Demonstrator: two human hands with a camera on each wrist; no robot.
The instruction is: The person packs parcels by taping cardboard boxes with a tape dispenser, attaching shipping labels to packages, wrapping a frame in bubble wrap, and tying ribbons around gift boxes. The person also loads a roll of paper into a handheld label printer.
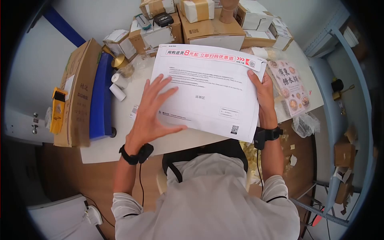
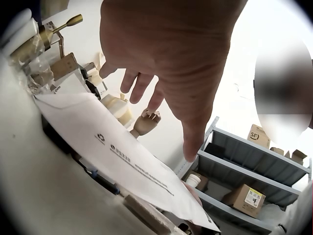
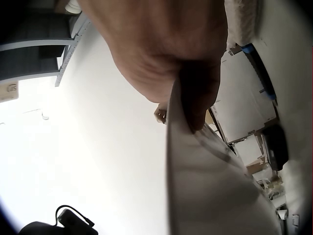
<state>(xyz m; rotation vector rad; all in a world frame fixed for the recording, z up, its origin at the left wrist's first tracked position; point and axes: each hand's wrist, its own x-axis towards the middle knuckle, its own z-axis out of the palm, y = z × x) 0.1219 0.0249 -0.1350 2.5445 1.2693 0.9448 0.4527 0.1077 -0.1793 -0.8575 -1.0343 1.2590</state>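
Cardboard boxes (image 1: 214, 30) crowd the far side of a white bench (image 1: 120, 146), above which the right hand (image 1: 265, 90) pinches the right edge of a large printed white envelope (image 1: 200, 94), while the left hand (image 1: 152, 110), its fingers spread wide and gripping nothing, hovers over the envelope's left side.

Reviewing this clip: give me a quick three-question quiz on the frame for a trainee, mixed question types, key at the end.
1. True or false: the right hand grips the envelope at one edge.
2. How are the fingers of the left hand?
a) curled into a fist
b) spread apart
c) wrapped around a box
3. Fill in the blank: the large red digit in the banner on the envelope is ___.

Key: 1 true; 2 b; 3 8
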